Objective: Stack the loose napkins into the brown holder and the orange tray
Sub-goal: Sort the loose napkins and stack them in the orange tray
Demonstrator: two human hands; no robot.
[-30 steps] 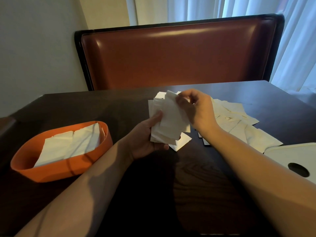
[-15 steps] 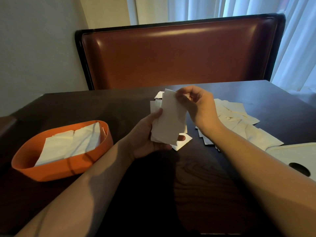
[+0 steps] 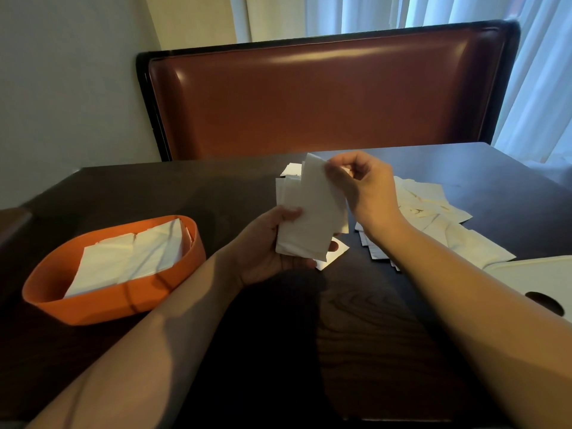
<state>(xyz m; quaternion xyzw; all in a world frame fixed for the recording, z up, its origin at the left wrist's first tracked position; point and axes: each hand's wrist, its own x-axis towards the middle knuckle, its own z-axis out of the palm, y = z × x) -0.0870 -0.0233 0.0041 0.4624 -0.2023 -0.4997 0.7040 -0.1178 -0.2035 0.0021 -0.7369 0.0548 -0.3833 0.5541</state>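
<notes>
My left hand grips a stack of white napkins upright above the table's middle, thumb across its front. My right hand pinches the top edge of the front napkin against that stack. Several loose napkins lie spread on the dark table to the right, behind my right forearm. The orange tray sits at the left with white napkins lying in it. No brown holder is in view.
A white lid with a dark round hole lies at the right edge. One small napkin lies under the held stack. A red-brown padded bench back stands behind the dark wooden table. Curtains hang at the back right.
My right hand has laid the front napkin flatter against the stack in my left hand and shifted slightly right. The tray and the loose napkins have not moved.
</notes>
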